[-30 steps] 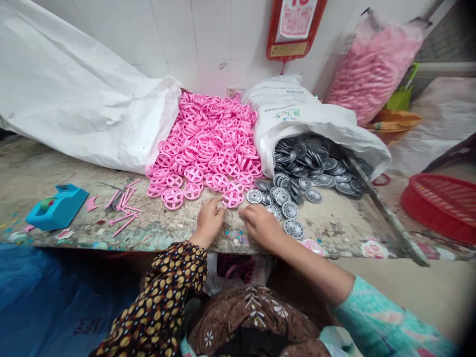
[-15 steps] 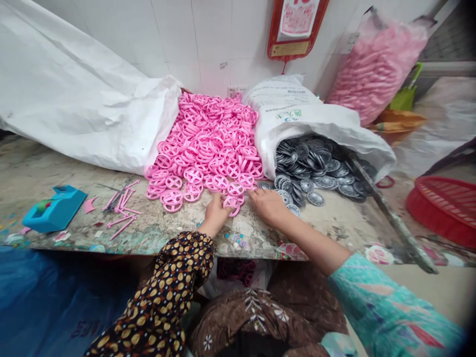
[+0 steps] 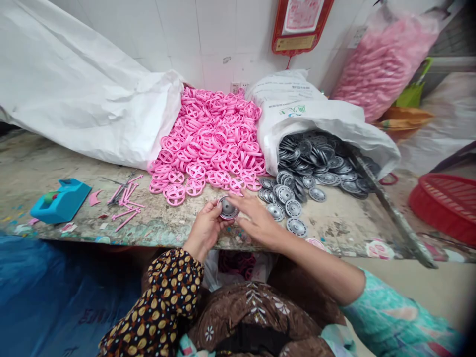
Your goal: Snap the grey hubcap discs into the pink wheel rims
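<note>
My left hand (image 3: 206,225) is closed on a toy wheel (image 3: 227,208) by its edge, just above the front part of the table. The wheel's upper face is a grey hubcap disc, and a pink rim shows along its lower edge. Over its right side my right hand (image 3: 260,221) reaches with fingers stretched out and slightly apart, the fingertips at or near the disc. Behind both hands lies a heap of pink spoked wheels (image 3: 213,136). Loose grey hubcap discs (image 3: 293,208) lie right of my right hand, spilling from a white sack (image 3: 312,114).
Another white sack (image 3: 92,104) lies at the left. A blue tape dispenser (image 3: 61,201) and several pink sticks (image 3: 126,203) rest on the left of the table (image 3: 167,223). A worn metal bar (image 3: 394,213) slants across the right, near a red basket (image 3: 444,203).
Both hands have drawn back from the pink heap's front edge. A grey disc now sits on the pink wheel in my left hand. Some grey discs have shifted towards the table's front.
</note>
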`<state>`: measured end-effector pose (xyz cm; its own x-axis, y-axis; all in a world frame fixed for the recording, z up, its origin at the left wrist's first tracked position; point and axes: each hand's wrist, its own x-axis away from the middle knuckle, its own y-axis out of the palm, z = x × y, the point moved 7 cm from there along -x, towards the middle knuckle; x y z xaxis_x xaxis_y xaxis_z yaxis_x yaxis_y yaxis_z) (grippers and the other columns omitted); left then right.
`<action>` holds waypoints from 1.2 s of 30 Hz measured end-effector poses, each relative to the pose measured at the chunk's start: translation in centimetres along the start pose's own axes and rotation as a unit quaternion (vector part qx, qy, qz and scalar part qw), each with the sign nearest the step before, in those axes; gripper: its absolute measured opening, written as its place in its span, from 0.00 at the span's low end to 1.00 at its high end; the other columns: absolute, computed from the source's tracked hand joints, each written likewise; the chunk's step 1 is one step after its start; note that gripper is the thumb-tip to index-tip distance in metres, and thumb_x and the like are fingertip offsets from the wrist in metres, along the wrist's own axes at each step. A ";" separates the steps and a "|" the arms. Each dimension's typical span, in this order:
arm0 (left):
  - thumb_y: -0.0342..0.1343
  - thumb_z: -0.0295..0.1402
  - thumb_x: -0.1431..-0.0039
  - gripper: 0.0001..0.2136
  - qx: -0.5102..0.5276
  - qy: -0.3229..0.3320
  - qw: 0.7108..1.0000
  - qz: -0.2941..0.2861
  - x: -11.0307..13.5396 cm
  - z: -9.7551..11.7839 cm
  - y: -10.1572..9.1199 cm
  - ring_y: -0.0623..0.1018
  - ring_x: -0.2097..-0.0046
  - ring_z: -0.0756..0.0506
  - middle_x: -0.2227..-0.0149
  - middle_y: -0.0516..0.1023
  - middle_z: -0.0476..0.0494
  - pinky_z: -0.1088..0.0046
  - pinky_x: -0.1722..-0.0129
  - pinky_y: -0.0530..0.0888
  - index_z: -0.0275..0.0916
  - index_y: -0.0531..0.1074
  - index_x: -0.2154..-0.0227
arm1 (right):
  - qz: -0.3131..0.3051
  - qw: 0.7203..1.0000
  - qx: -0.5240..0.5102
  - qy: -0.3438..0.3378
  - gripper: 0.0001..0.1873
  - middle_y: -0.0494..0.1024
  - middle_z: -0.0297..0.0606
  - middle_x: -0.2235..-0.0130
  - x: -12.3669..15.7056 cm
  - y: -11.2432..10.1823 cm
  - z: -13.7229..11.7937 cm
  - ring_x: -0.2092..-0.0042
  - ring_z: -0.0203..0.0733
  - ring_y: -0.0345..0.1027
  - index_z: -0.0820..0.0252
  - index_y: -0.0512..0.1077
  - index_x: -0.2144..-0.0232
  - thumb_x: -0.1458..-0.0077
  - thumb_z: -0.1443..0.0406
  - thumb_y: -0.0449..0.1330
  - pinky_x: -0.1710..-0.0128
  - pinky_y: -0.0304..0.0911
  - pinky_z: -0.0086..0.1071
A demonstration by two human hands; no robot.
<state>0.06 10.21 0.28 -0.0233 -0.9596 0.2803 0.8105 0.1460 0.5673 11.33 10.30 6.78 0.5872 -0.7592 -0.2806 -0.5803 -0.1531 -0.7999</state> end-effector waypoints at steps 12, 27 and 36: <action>0.64 0.38 0.55 0.18 -0.130 0.078 0.987 -0.049 3.3 1.6 2.6 0.77 0.72 0.49 0.70 0.76 0.52 0.72 0.74 0.76 0.41 0.61 0.65 | 0.044 0.892 -0.428 0.136 0.08 0.73 0.31 0.72 -1.0 -0.9 0.9 0.70 0.34 0.65 0.61 0.70 0.71 0.58 0.65 0.63 0.67 0.62 0.30; 0.57 0.36 0.51 0.13 -0.462 0.089 0.881 0.038 1.0 1.7 -6.3 0.73 0.72 0.49 0.75 0.73 0.49 0.74 0.72 0.68 0.38 0.71 0.61 | -0.122 0.987 0.106 0.026 0.14 0.73 0.42 0.61 5.0 4.1 0.0 0.60 0.43 0.65 0.57 0.70 0.54 0.42 0.64 0.52 0.62 0.58 0.33; 0.48 0.31 0.44 0.16 -0.797 0.218 0.518 0.221 -2.7 7.5 -6.6 0.70 0.54 0.36 0.59 0.72 0.34 0.60 0.56 0.66 0.39 0.74 0.55 | -0.083 0.906 0.343 0.234 0.20 0.69 0.57 0.56 4.1 -0.9 8.5 0.57 0.53 0.64 0.68 0.66 0.48 0.41 0.65 0.50 0.61 0.58 0.39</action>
<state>-9.65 13.64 1.57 0.2239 -0.9307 -0.2893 0.1409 0.3246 -0.9353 19.08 12.68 1.80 0.2374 -0.9714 0.0009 0.0759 0.0176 -0.9970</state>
